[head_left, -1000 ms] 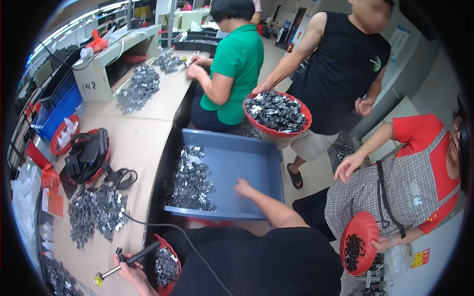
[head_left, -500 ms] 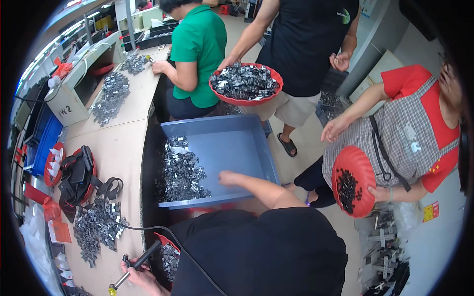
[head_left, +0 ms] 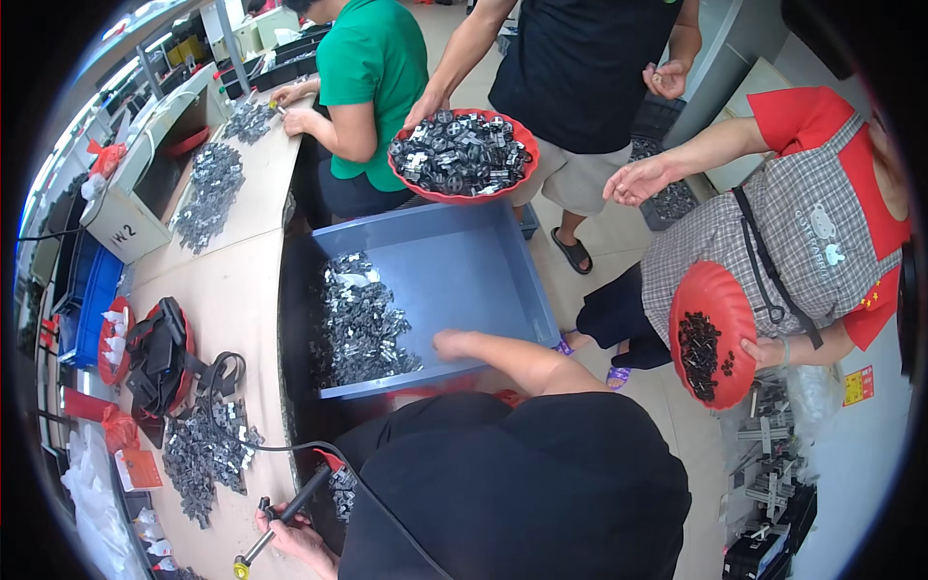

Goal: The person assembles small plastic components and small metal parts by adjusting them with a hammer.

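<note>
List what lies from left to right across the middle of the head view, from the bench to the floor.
Blue crate → red bowl with black gear → metal parts in the bin → grey-blue bin → right hand → red bowl of dark parts.

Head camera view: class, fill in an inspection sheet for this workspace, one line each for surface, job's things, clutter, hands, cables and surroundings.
Surface: pale workbench along the person's left.
Job's things: blue-grey bin holding small dark metal parts; a black-handled tool.
Clutter: loose parts pile, black and red gear, white box.
Hands: right hand open, reaching into the bin at its near edge; left hand gripping the tool.
Cables: black cable running from the tool across the bench.
Surroundings: three other people; one holds a full red bowl over the bin, another a tilted red bowl.
</note>
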Tool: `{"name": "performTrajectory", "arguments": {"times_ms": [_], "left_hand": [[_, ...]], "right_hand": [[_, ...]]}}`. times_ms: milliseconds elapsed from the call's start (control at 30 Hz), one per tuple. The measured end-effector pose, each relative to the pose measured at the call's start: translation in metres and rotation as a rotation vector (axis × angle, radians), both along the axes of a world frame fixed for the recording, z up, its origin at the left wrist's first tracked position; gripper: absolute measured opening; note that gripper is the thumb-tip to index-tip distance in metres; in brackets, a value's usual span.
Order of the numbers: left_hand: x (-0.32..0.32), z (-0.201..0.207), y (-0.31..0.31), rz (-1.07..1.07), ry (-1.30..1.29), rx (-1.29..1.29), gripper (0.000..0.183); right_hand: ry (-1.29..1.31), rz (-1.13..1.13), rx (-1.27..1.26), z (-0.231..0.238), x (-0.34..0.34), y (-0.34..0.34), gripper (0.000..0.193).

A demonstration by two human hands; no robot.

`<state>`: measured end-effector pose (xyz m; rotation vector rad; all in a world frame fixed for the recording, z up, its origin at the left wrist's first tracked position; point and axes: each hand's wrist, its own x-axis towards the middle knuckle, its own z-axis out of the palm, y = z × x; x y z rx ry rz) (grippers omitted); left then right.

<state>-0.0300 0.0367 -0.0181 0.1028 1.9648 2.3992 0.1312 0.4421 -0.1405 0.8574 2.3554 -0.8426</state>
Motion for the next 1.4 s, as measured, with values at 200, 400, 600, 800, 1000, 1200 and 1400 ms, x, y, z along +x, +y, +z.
{"name": "performTrajectory", "arguments": {"times_ms": [200,400,600,800,1000,1200,1400], "left_hand": [[0.004,0.011,0.009,0.014,-0.014,0.02,0.028],[0.004,0.009,0.004,0.018,0.002,0.054,0.022],[0.004,0.002,0.0,-0.013,0.028,0.06,0.036],[0.002,-0.002,0.002,-0.033,0.03,0.077,0.045],[0.001,-0.008,0.0,0.025,-0.009,0.093,0.045],[-0.002,-0.016,-0.006,0.067,-0.052,0.13,0.03],[0.001,-0.011,0.0,0.041,-0.014,0.132,0.025]], "right_hand": [[0.129,-0.604,0.0,-0.018,0.004,0.022,0.072],[-0.11,-1.044,-0.114,-0.046,0.014,0.069,0.067],[-0.011,-1.086,0.06,-0.033,0.027,0.049,0.048],[0.003,-1.043,0.059,-0.018,0.023,0.043,0.034],[-0.032,-0.632,-0.112,-0.089,0.025,0.053,0.023],[-0.115,-0.622,-0.081,-0.073,0.017,0.03,0.017],[-0.182,-0.53,-0.036,-0.068,0.004,0.027,0.013]]}}
